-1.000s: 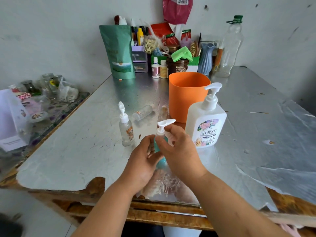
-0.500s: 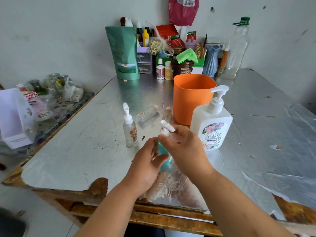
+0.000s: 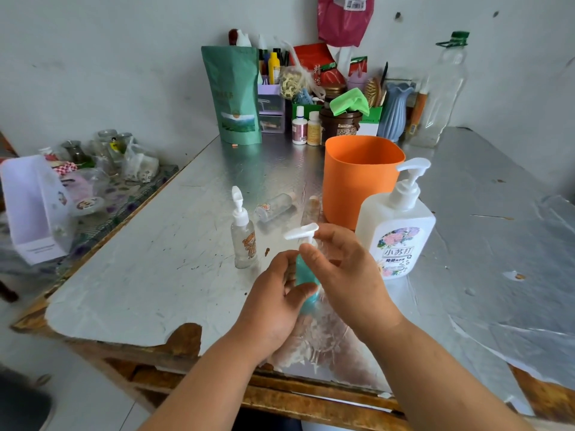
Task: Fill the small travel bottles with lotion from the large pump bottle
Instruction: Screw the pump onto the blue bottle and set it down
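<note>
While the left hand [image 3: 273, 293] wraps its fingers and thumb round the body of the teal bottle [image 3: 306, 283], the right hand [image 3: 345, 275] pinches the neck of that bottle's white pump top [image 3: 301, 232] between thumb and fingers. The teal bottle is upright, just left of the pump bottle [image 3: 395, 231] and a little nearer the person. The hands hide its base, so it cannot be told whether it rests on the table [image 3: 149, 275]. Its pump top's spout points left, away from the pump bottle.

The pump bottle stands upright on the table, white with a flowered label. The orange cup [image 3: 357, 178] stands just behind it to the left. A clear bottle [image 3: 244, 241] with a white pump stands upright well to its left, beyond the left hand. Behind that, a capless bottle [image 3: 275, 207] lies on its side, and another small bottle [image 3: 311, 209] sits close to the cup, too blurred to judge its pose. Far behind the pump bottle, a green pouch [image 3: 236, 94] and a blue vase [image 3: 395, 110] stand against the wall.
</note>
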{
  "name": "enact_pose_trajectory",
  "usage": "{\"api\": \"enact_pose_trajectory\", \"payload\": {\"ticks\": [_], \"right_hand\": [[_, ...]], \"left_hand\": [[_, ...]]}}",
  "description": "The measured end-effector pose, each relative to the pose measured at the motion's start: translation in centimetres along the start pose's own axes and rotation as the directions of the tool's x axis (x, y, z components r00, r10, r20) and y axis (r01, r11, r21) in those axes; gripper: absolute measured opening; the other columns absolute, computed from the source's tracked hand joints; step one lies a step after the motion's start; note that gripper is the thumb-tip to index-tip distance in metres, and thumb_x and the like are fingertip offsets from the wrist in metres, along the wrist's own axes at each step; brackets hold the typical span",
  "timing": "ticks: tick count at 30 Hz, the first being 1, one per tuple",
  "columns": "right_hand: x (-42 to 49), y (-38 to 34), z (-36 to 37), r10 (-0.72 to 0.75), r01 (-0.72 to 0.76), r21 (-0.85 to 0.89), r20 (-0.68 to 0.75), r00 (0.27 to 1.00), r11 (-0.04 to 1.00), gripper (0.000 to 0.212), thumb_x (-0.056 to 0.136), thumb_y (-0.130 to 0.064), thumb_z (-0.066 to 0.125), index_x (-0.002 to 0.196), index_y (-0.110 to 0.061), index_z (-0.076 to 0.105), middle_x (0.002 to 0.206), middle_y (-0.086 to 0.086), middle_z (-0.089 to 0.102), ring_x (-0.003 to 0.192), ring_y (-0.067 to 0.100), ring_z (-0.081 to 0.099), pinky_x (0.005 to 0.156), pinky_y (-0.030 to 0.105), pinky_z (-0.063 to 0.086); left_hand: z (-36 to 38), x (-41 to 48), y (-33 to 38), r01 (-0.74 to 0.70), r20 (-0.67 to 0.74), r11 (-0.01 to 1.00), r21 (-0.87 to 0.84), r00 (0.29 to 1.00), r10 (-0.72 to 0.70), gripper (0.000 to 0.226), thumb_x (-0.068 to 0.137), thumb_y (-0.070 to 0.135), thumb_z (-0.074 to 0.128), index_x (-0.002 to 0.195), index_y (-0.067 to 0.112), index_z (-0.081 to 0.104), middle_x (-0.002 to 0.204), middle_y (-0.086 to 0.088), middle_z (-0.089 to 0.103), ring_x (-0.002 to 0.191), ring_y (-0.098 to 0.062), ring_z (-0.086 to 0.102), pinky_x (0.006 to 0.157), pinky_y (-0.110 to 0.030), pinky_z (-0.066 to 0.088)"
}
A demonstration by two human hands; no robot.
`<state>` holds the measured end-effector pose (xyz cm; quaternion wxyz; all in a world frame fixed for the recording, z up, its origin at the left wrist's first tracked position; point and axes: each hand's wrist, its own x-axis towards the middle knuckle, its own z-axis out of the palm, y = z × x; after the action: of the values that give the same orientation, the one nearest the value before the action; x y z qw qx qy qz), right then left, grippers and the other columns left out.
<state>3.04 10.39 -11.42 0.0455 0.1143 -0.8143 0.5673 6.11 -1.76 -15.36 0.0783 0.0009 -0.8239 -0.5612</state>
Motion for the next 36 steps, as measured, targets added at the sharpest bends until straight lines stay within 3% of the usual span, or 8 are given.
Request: {"api": "enact_pose_trajectory", "payload": {"ticks": [3, 12, 15, 19, 23, 29, 32, 36], "right_hand": [[0.18, -0.44, -0.22, 0.012, -0.013, -0.051, -0.023, 1.0, 0.999, 0.023, 0.079, -0.045, 0.073, 0.084, -0.039, 0.051, 0.108, -0.009, 0.061, 0.106, 0.009, 0.057, 0.09, 0.024, 0.046], [0.23, -0.65, -0.27, 0.043, -0.043, -0.06, 0.007, 0.999, 0.997, 0.029, 0.079, -0.047, 0.073, 0.096, -0.032, 0.054, 0.109, -0.008, 0.06, 0.104, 0.007, 0.057, 0.088, 0.02, 0.045], [0.21, -0.53, -0.21, 0.023, -0.022, -0.039, 0.023, 0.999, 0.999, 0.026, 0.083, -0.039, 0.07, 0.104, -0.027, 0.061, 0.108, -0.007, 0.063, 0.103, 0.008, 0.06, 0.091, 0.028, 0.051], [0.22, -0.71, -0.38, 0.06, -0.06, -0.053, 0.005, 0.998, 0.997, 0.032, 0.077, -0.047, 0.074, 0.096, -0.03, 0.056, 0.102, -0.004, 0.062, 0.091, 0.007, 0.059, 0.071, 0.018, 0.042], [0.02, -0.75, -0.34, 0.043, -0.042, -0.033, 0.024, 0.999, 0.999, 0.017, 0.084, -0.038, 0.069, 0.093, -0.039, 0.055, 0.108, -0.007, 0.063, 0.103, 0.008, 0.061, 0.088, 0.025, 0.05], [-0.14, -0.72, -0.49, 0.03, -0.028, -0.078, 0.028, 0.999, 0.997, 0.023, 0.083, -0.041, 0.069, 0.1, -0.037, 0.054, 0.115, -0.014, 0.056, 0.11, 0.004, 0.054, 0.093, 0.021, 0.044], [-0.01, -0.76, -0.5, 0.018, -0.019, -0.113, -0.009, 1.0, 0.993, 0.024, 0.08, -0.044, 0.072, 0.092, -0.034, 0.054, 0.108, -0.014, 0.058, 0.103, 0.003, 0.056, 0.084, 0.015, 0.041], [-0.08, -0.63, -0.26, 0.01, -0.008, -0.109, 0.012, 1.0, 0.994, 0.026, 0.081, -0.042, 0.071, 0.096, -0.038, 0.05, 0.114, -0.014, 0.053, 0.11, 0.005, 0.053, 0.091, 0.02, 0.043]], "left_hand": [[0.1, 0.01, -0.11, -0.004, 0.003, 1.0, -0.004, 1.0, 0.004, 0.037, 0.092, 0.019, 0.063, 0.124, 0.032, 0.05, 0.115, 0.02, 0.065, 0.109, 0.009, 0.059, 0.09, -0.014, 0.049], [0.14, 0.01, -0.22, -0.018, 0.006, 0.999, 0.043, 1.0, 0.017, 0.037, 0.092, 0.025, 0.062, 0.126, 0.03, 0.047, 0.119, 0.019, 0.063, 0.114, 0.005, 0.058, 0.096, -0.02, 0.05], [0.17, 0.03, -0.26, -0.011, 0.0, 0.999, 0.042, 1.0, 0.011, 0.037, 0.091, 0.026, 0.063, 0.125, 0.03, 0.047, 0.119, 0.019, 0.063, 0.114, 0.004, 0.058, 0.097, -0.022, 0.05], [0.24, 0.05, -0.23, -0.008, 0.0, 0.999, 0.044, 1.0, 0.008, 0.037, 0.092, 0.025, 0.062, 0.125, 0.032, 0.047, 0.12, 0.02, 0.063, 0.115, 0.004, 0.057, 0.095, -0.02, 0.049], [0.23, 0.06, -0.19, 0.0, -0.011, 0.999, 0.032, 1.0, 0.0, 0.037, 0.091, 0.024, 0.063, 0.123, 0.031, 0.048, 0.117, 0.02, 0.064, 0.112, 0.006, 0.058, 0.094, -0.016, 0.048], [0.22, 0.06, -0.21, -0.01, -0.018, 0.999, 0.037, 1.0, 0.01, 0.034, 0.091, 0.022, 0.064, 0.12, 0.028, 0.049, 0.111, 0.019, 0.065, 0.107, 0.008, 0.06, 0.091, -0.016, 0.05], [0.24, 0.05, -0.21, -0.007, -0.019, 1.0, 0.03, 1.0, 0.007, 0.034, 0.091, 0.022, 0.064, 0.12, 0.029, 0.049, 0.111, 0.018, 0.066, 0.107, 0.007, 0.06, 0.092, -0.019, 0.051], [0.22, 0.09, -0.27, -0.027, -0.014, 0.998, 0.055, 1.0, 0.028, 0.033, 0.091, 0.024, 0.063, 0.12, 0.028, 0.049, 0.11, 0.017, 0.065, 0.107, 0.005, 0.06, 0.09, -0.018, 0.051]]}}
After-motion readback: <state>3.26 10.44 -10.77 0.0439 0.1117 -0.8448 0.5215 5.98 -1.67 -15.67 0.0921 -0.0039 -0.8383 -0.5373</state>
